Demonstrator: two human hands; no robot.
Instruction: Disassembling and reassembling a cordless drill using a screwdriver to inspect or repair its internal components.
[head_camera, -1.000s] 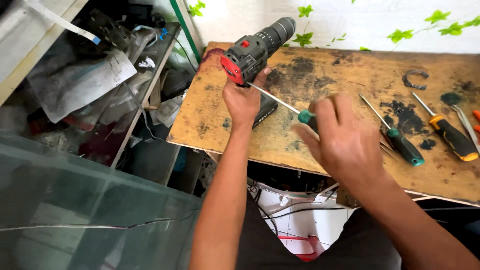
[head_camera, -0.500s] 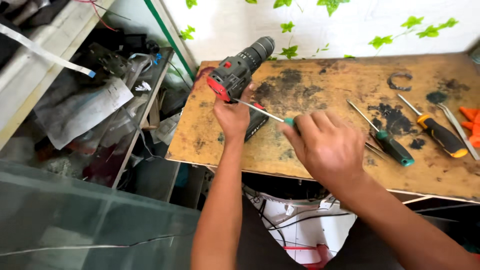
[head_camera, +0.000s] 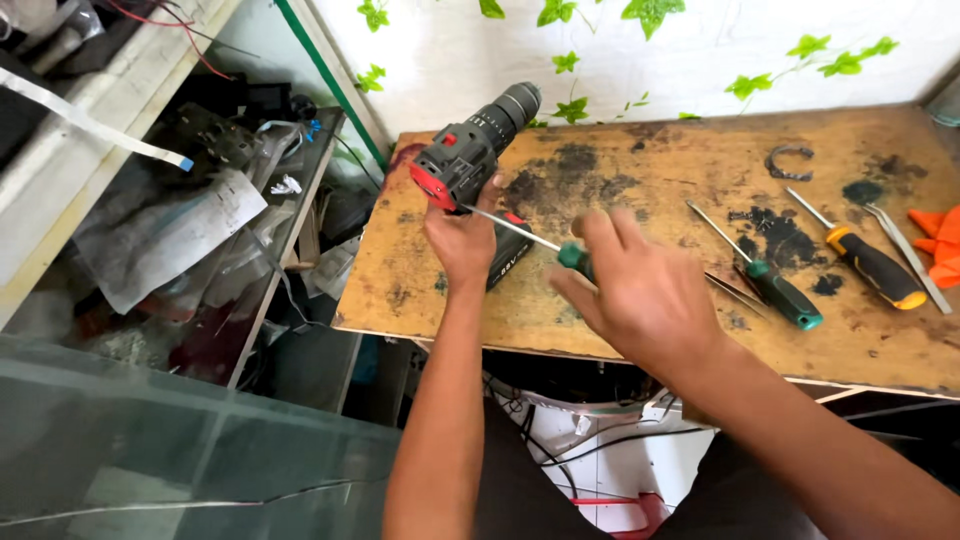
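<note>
We are steadying a grey and red cordless drill (head_camera: 478, 152) with our left hand (head_camera: 462, 240), whose fingers are wrapping around the drill's handle where it is lying at the far left of the stained wooden tabletop (head_camera: 640, 310). Our right hand (head_camera: 640, 295) is clenching the green handle of a long screwdriver (head_camera: 520, 232), and its thin shaft is reaching leftward so that the tip is meeting the red rear end of the drill. The housing is looking closed and whole, with no loose screws or parts showing beside it, so we are judging that the work on the drill body is only at an early stage, with most of it left. Off to the right, a second green screwdriver (head_camera: 765, 275), an orange and black screwdriver (head_camera: 868, 263) and metal tweezers (head_camera: 908, 255) are lying untouched, well apart from our hands.
</note>
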